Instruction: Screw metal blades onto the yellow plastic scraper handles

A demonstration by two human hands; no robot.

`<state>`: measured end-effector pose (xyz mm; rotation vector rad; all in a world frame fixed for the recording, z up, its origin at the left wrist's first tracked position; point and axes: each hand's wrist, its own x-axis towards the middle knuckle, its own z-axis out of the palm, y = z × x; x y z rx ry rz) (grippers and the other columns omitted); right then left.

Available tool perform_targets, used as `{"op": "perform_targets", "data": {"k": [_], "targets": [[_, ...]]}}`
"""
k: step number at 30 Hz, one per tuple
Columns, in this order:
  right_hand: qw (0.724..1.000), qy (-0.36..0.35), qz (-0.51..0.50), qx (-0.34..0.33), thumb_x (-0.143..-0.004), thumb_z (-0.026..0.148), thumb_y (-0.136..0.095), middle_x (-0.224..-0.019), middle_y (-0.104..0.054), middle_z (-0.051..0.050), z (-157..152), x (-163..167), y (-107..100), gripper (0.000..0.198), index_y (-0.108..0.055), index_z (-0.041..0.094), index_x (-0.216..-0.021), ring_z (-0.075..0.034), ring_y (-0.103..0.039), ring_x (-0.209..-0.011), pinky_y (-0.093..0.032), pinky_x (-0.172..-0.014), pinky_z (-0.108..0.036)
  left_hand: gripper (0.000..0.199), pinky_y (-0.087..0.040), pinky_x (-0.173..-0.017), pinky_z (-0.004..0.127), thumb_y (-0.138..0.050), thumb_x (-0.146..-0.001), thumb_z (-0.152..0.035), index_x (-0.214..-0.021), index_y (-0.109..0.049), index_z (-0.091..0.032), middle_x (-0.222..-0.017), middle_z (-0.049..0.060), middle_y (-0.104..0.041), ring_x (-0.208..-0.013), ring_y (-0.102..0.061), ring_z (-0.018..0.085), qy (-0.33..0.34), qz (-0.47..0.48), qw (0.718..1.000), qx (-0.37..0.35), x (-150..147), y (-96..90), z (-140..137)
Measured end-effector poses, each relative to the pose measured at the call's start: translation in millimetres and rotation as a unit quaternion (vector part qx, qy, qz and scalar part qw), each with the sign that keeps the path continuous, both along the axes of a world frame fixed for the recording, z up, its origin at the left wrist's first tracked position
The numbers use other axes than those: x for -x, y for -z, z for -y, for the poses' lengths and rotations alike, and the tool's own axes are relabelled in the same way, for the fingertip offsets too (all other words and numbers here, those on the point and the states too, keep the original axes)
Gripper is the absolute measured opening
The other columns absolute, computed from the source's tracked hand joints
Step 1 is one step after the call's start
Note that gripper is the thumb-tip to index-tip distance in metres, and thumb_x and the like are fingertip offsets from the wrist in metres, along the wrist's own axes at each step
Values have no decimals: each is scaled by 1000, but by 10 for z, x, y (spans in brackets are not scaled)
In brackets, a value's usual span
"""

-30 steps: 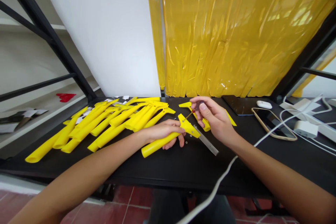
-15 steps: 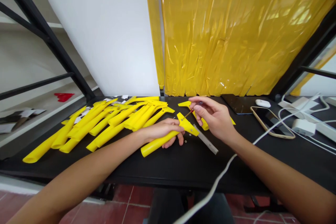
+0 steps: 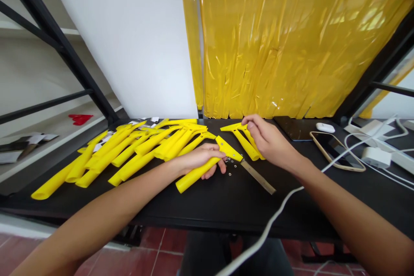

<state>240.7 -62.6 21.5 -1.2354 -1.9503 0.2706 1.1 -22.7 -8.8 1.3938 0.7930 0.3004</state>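
Observation:
My left hand [image 3: 205, 160] is closed around the tube of a yellow plastic T-shaped handle [image 3: 196, 177], holding it low over the black table. Its flat head points right and has small screws in it. Beside the head lies a thin metal strip [image 3: 258, 177], slanting towards the table's front. Several small nuts [image 3: 230, 174] are scattered under and beside the head. My right hand [image 3: 267, 140] is to the right with its fingers curled, over two more yellow handles [image 3: 244, 144]. What its fingers hold, if anything, is hidden.
Many yellow handles [image 3: 142, 148] are piled at the left. On the right lie a phone [image 3: 336, 151], a dark tablet-like slab [image 3: 296, 128], a white earbud case [image 3: 325, 127] and a charger [image 3: 375, 156]. A white cable [image 3: 274, 211] crosses the front edge. Yellow plastic sheeting [image 3: 274, 43] hangs behind.
My right hand has lifted the red-tipped screwdriver off the handle's head and moved right and slightly up. The metal strip sits a little further right. My left hand keeps its grip.

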Motion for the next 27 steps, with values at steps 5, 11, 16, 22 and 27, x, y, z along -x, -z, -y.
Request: {"op": "perform_targets", "data": {"k": [5, 11, 16, 22, 27], "targets": [[920, -102, 318, 203, -84, 51, -68, -85, -71, -5, -41, -226, -1, 30, -75, 26, -99, -25, -63, -84, -40, -68, -31, 22, -37, -28, 23, -62, -91, -37, -90, -50, -18, -78, 7, -73, -33, -52, 11, -11, -1, 1000, -5, -16, 4, 18], [875, -131, 345, 314, -68, 53, -81, -106, -72, -6, 31, -362, -109, 88, -52, 36, -149, -30, -67, -94, -45, -73, -32, 23, -34, -27, 23, -64, -91, -36, -91, -47, -20, -77, 7, -73, -33, -51, 12, -24, 7, 1000, -7, -6, -9, 9], [859, -113, 371, 334, -59, 49, -86, -111, -72, -8, 54, -328, -103, 100, -49, 39, -151, -36, -67, -102, -47, -80, -37, 24, -34, -28, 23, -64, -91, -37, -90, -47, -20, -79, 7, -73, -34, -54, 12, -35, 15, 999, -18, 18, 4, -25], [859, -117, 364, 340, -58, 46, -86, -102, -71, -6, 48, -253, -106, 95, -52, 36, -146, -33, -67, -96, -45, -71, -33, 23, -34, -27, 23, -64, -91, -36, -90, -49, -18, -77, 7, -72, -33, -52, 11, -49, 17, 998, -22, 20, -7, -38], [867, -127, 347, 334, -61, 44, -85, -93, -68, -3, 24, -250, -87, 75, -58, 29, -130, -26, -64, -83, -40, -64, -29, 24, -35, -28, 23, -64, -91, -36, -89, -48, -19, -79, 8, -73, -33, -53, 11, -59, 19, 998, -32, 44, -19, -67]]}}
